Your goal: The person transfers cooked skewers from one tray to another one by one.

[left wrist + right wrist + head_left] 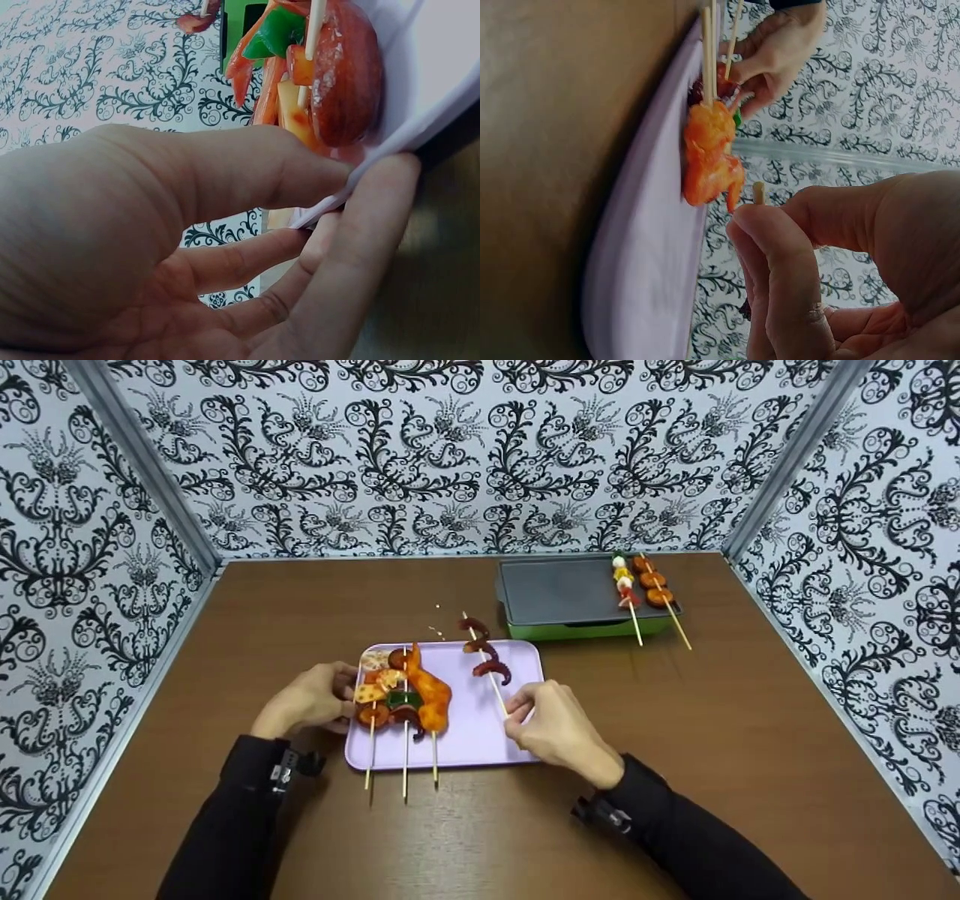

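My right hand [553, 725] pinches the stick end of a skewer [487, 666] with dark red, curled octopus-tentacle-like pieces, held over the right part of a lilac tray [465, 746]. In the right wrist view the stick's blunt end [759, 193] pokes out between thumb and fingers. My left hand [311, 701] grips the tray's left rim, thumb above and fingers below in the left wrist view. On the tray's left half lie three skewers: one with round slices [373, 715], one with mixed pieces and green pepper [405, 700], and an orange chicken wing [431, 694].
Behind the tray, to the right, stands a green grill with a grey top [562, 589]. Across its right end lie a mixed skewer [625, 583] and a skewer of round orange-brown slices [655, 580]. Patterned panels [465, 457] wall in the brown table [712, 712].
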Tool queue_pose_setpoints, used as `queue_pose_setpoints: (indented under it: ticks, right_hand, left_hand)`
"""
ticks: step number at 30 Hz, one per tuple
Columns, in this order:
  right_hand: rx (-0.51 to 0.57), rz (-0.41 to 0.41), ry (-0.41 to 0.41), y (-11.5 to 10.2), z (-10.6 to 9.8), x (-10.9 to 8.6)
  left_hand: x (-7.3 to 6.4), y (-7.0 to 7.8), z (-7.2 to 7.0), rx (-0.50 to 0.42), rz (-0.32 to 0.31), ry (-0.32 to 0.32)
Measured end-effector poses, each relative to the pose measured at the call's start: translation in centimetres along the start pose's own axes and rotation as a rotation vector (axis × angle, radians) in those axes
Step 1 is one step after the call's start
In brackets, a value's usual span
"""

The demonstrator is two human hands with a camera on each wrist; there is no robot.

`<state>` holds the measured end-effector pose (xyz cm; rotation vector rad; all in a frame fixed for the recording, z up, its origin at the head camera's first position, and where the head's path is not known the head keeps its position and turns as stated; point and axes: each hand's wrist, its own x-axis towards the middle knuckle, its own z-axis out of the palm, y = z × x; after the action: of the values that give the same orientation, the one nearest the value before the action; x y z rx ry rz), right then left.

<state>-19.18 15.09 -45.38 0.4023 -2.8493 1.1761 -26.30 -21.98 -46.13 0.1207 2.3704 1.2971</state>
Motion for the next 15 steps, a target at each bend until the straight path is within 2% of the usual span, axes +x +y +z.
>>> queue_pose_setpoints:
  ticks: [7, 15]
  right_hand:
    - [-0.023, -0.022, -0.031, -0.5, 1.3, -0.3]
    - [0.095, 0.031, -0.134, -1.1, 2.6, -0.7]
  left_hand:
    - [-0.1, 0.2, 0.0, -0.003, -0.001, -0.002]
    - [-0.1, 0.2, -0.1, 0.005, -0.021, 0.003]
